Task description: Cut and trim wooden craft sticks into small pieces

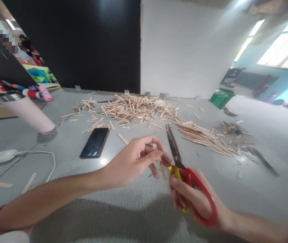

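Right hand [191,197] grip closed on scissors [184,168]; left hand [136,160] pinching, apparently, small stick piece [155,146]

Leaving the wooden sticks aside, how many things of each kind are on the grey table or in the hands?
Scissors, in the right hand: 1
Phone: 1
Pink tumbler: 1
White lamp: 1
Total: 4
The left hand pinches a small stick piece.
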A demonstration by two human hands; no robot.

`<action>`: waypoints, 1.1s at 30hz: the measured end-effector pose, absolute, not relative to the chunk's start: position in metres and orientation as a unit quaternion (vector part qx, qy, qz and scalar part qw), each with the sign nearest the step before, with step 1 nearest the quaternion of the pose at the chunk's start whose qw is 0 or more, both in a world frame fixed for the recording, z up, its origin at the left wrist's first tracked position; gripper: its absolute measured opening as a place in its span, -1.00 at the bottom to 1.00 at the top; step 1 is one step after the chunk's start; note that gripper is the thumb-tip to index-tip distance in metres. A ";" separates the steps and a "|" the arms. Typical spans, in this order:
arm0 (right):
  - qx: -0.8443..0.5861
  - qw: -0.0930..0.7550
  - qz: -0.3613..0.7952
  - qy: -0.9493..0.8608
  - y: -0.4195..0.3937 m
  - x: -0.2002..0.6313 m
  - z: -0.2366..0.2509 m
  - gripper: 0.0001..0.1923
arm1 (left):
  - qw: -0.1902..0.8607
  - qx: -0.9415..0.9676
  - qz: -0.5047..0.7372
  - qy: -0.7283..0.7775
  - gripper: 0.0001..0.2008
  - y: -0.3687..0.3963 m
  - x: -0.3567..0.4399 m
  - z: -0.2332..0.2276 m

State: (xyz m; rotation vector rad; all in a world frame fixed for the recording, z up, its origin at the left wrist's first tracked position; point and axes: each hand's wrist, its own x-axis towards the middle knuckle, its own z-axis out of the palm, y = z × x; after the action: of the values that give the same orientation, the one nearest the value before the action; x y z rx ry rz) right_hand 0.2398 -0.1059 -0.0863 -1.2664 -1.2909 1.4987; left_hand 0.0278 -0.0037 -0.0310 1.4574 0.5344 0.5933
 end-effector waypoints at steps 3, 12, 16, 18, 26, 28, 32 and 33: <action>-0.514 0.408 0.558 -0.508 -0.105 0.239 -0.085 -0.45 | 0.671 0.645 0.272 0.245 -0.76 -0.008 0.031 -0.034; -0.486 0.423 0.620 -0.448 -0.099 0.239 -0.090 -0.42 | 0.633 0.665 0.280 0.281 -0.73 -0.013 0.032 -0.044; -0.492 0.461 0.569 -0.472 -0.101 0.241 -0.079 -0.50 | 0.491 0.769 0.303 0.275 -0.82 -0.009 0.029 -0.042; -0.496 0.467 0.549 -0.485 -0.103 0.244 -0.074 -0.53 | 0.398 0.822 0.325 0.246 -0.83 -0.008 0.027 -0.038; -0.518 0.451 0.530 -0.497 -0.110 0.246 -0.071 -0.51 | 0.207 0.911 0.350 0.066 -0.85 -0.003 0.018 -0.036; -0.515 0.458 0.529 -0.496 -0.110 0.246 -0.072 -0.53 | 0.174 0.915 0.362 0.044 -0.86 -0.002 0.017 -0.038; -0.515 0.456 0.520 -0.507 -0.110 0.247 -0.073 -0.54 | 0.161 0.921 0.350 0.056 -0.91 -0.002 0.018 -0.040; -0.516 0.453 0.517 -0.511 -0.110 0.247 -0.073 -0.54 | 0.161 0.923 0.344 0.064 -0.92 -0.003 0.018 -0.040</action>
State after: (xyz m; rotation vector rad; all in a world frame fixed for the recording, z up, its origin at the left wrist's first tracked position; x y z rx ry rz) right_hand 0.2474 -0.1099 -0.0733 -1.2749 -1.2604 1.2760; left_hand 0.0181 -0.0032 -0.0401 2.6354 0.1827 0.9815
